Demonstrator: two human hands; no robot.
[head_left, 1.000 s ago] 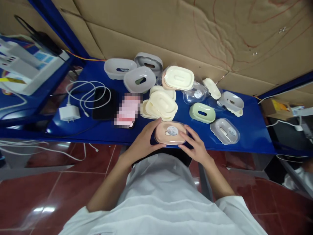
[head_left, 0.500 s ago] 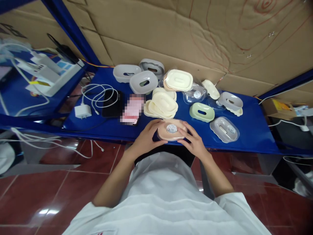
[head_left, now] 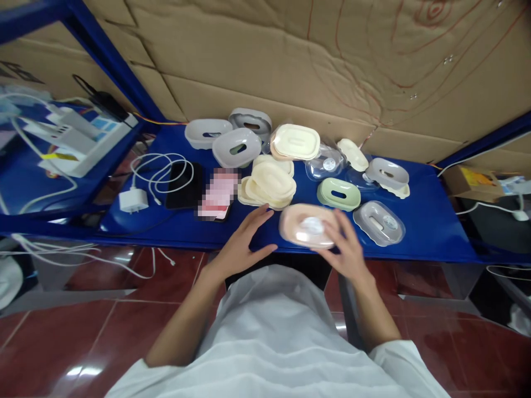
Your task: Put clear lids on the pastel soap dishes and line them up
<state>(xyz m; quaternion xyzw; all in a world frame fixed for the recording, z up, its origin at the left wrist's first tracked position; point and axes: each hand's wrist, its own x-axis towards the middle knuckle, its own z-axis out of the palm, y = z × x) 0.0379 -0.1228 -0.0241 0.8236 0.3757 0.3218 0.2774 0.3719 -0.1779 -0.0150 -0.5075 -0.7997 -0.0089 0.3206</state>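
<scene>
A peach oval soap dish (head_left: 294, 224) with a clear cover and a round white sticker is over the blue table's front edge, slightly blurred. My right hand (head_left: 347, 247) grips its right end, fingers on top and thumb at the near side. Apart from it, my left hand (head_left: 236, 246) is open, thumb and fingers spread, with nothing between them. Behind lie several cream oval pieces (head_left: 274, 182) in a loose stack. A green dish (head_left: 338, 193) with a slot sits just beyond my right hand, and a grey dish under a clear cover (head_left: 379, 223) lies to its right.
Several grey dishes (head_left: 236, 148) stand at the back left, beside a cream piece (head_left: 295, 141) and clear covers (head_left: 326, 162). On the left are a phone (head_left: 219, 193), a black flat object (head_left: 182, 188) and a white charger (head_left: 133, 199) with cable. A cardboard wall (head_left: 249, 66) closes the back.
The peach soap dish has moved right in my right hand. My left hand has let go of it and opened. The view has shifted slightly.
</scene>
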